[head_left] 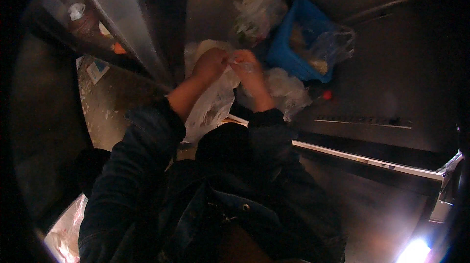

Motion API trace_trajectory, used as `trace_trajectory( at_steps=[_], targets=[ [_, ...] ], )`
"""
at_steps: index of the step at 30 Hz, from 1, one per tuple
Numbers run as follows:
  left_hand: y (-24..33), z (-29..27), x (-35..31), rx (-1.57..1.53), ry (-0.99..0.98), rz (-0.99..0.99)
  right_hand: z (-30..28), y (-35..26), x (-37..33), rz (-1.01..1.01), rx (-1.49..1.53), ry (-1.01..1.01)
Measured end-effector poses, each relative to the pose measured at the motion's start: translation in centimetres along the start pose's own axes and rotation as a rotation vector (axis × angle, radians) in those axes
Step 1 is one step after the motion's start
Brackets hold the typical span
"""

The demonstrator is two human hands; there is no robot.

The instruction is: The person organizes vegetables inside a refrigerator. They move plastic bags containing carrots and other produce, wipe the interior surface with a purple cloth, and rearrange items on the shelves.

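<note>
Spreading across most of the view, the desk (pixel 382 74) is dark, smooth and dully shiny, its near edge marked by a pale strip (pixel 367 158). Beyond its left edge, grey metal panels (pixel 112 13) slant down, streaked with light, above a speckled floor (pixel 105 111). The room is dim, with one white glare (pixel 413 253) low at the right. Dark denim sleeves (pixel 139 150) reach to the desk. Back from the near edge stands the blue basket (pixel 283 42), stiff and roughly rectangular; clear film (pixel 342 42) spills over its right rim, its tan contents too blurred to name. At the desk's near left corner hangs the long bag (pixel 211 106), thin, wrinkled, see-through. A rounded bag (pixel 259 11), pale and green inside, sits left of the basket; a crumpled bag (pixel 289 89) lies just before it. Left hand (pixel 211 64) and right hand (pixel 249 69) are together, fingertips pinched on the long bag's film. Smallest is a red spot (pixel 327 95) near the basket.
</note>
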State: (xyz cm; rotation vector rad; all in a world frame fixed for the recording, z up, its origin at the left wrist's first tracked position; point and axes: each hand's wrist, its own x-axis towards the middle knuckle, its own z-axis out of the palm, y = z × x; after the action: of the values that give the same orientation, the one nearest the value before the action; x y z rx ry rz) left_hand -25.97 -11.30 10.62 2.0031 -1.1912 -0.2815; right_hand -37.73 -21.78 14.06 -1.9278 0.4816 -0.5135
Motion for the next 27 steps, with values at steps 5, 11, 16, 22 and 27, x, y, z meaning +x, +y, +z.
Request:
trace_trajectory(
  at_steps=[5, 11, 16, 22, 27],
  targets=[
    [1.2, -0.2, -0.2, -0.109, 0.000, -0.076, 0.6, 1.9, 1.0, -0.136, -0.381, 0.047],
    [-2.3, 1.0, 1.4, -0.154, -0.009, -0.161, 1.8, 2.3, 1.6, 0.184, 0.387, 0.101],
    [-1.4, 0.9, 2.6, -0.361, -0.040, -0.491, 1.1, 3.2, 2.1, 0.017, 0.208, 0.023],
    [-2.1, 0.8, 1.4, -0.100, 0.294, -0.471, -0.8, 0.6, -0.2, -0.436, -0.494, -0.025],
    [-3.2, 2.5, 1.2, -0.058, 0.394, -0.315, -1.9, 5.1, -0.6, -0.177, -0.494, -0.061]
  ],
)
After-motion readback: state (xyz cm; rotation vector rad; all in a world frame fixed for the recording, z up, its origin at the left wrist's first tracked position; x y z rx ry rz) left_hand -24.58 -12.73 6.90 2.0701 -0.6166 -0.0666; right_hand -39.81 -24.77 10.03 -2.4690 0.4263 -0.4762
